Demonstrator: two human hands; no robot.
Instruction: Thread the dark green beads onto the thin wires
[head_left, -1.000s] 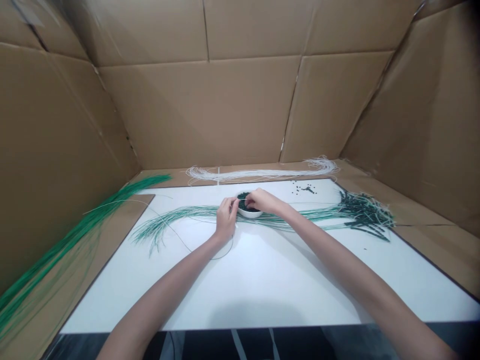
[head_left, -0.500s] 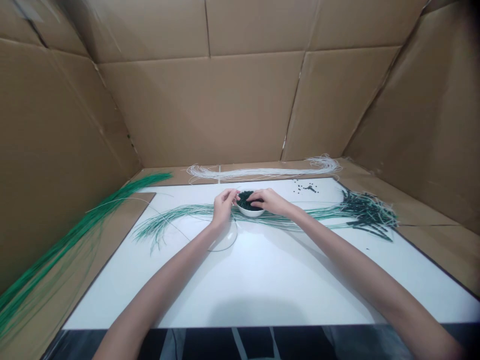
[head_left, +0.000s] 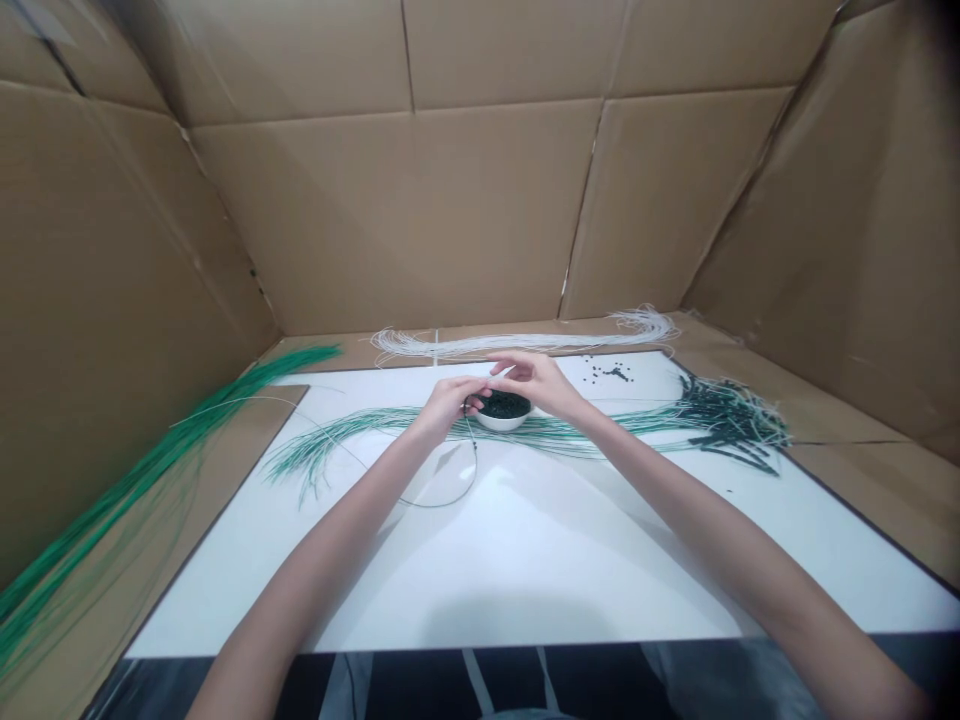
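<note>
Thin wire (head_left: 474, 450) hangs from the left hand (head_left: 447, 405), pinched in its fingers, beside the white bowl (head_left: 502, 424) of dark green beads (head_left: 504, 405). The right hand (head_left: 532, 382) spreads wide above, holding nothing. This bead step seems to need a small, careful pinch.

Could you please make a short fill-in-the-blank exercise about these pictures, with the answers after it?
A thin wire hangs from the ____ hand.
The right hand is raised above a ____ bowl.
A bundle of ____ wires lies beyond the far edge of the board.
A loose bunch of ____ wires lies to the left of the board.

Missing words: left; white; white; green.
</note>
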